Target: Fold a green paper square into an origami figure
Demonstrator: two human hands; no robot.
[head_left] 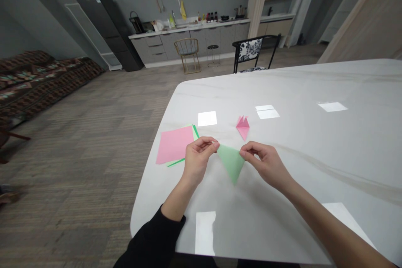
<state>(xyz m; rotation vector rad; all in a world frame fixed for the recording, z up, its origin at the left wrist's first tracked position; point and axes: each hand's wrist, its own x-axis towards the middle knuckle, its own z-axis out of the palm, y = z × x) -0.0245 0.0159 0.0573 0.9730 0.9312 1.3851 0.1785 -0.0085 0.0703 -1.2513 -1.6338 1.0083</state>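
A light green paper triangle (231, 162) hangs point-down over the white table (266, 217). My left hand (200, 157) pinches its upper left corner between thumb and fingers. At the upper right corner, my right hand (264, 162) holds it in the same kind of pinch. Just beyond the green paper lies a folded pink paper piece (243, 127) with pointed tips, touched by neither hand. To the left, next to my left hand, is a stack of square sheets (175, 144), pink on top with green edges showing beneath.
The table's left edge runs just past the stack. A patterned chair (249, 50) stands at the far side of the table. Farther back are a gold chair (187, 49), a stool (212, 48), a kitchen counter (176, 30) and a dark fridge (109, 29).
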